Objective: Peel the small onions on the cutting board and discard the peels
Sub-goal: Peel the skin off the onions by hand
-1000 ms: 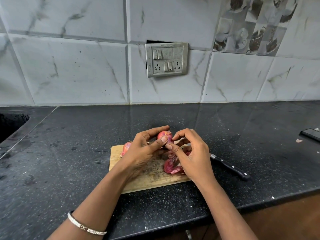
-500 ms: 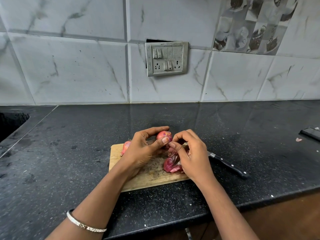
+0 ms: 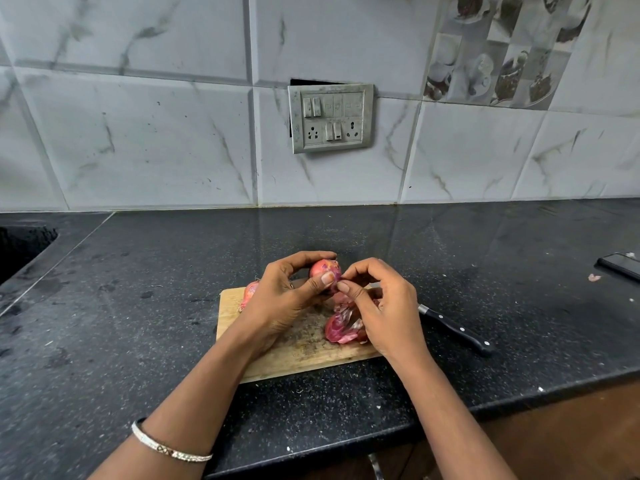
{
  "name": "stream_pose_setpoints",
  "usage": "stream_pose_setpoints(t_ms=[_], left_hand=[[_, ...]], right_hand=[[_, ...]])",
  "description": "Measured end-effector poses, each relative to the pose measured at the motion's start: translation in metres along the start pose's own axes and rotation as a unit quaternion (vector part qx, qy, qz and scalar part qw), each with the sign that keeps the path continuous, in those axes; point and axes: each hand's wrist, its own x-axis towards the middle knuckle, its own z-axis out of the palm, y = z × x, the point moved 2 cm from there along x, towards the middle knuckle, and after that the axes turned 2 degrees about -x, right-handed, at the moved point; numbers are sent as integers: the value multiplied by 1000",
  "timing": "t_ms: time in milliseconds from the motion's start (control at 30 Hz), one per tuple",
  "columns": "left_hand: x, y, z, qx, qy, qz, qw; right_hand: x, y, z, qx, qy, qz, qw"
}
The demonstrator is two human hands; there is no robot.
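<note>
My left hand [image 3: 284,299] holds a small pink onion [image 3: 323,270] above the wooden cutting board [image 3: 294,358], thumb pressed on its front. My right hand [image 3: 384,306] pinches the skin at the onion's right side with thumb and forefinger. A heap of pink-purple peels [image 3: 341,327] lies on the board under my right hand. Another onion [image 3: 249,294] rests at the board's back left corner, partly hidden behind my left hand.
A black-handled knife [image 3: 453,329] lies on the dark granite counter [image 3: 138,323] right of the board, blade hidden under my right hand. A dark phone [image 3: 620,266] sits at the far right. A sink opening [image 3: 20,247] is at the far left. The counter's front edge runs below.
My right hand's fingers rose from the peel heap back to the onion's side. The left hand keeps the onion in about the same place.
</note>
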Motion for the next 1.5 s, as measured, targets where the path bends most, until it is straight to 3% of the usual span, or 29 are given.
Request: stream_pose_setpoints(t_ms=[300, 733, 1067, 1500], left_hand=[[-1, 1, 1, 9, -15, 8, 1000], [4, -5, -5, -4, 64, 1, 998], [4, -8, -5, -55, 36, -30, 997], [2, -8, -6, 24, -11, 9, 1000]], right_hand=[[0, 8, 3, -50, -49, -17, 997], [-2, 7, 4, -101, -33, -23, 994], [-2, 1, -3, -29, 17, -11, 999], [-1, 2, 1, -37, 0, -46, 998]])
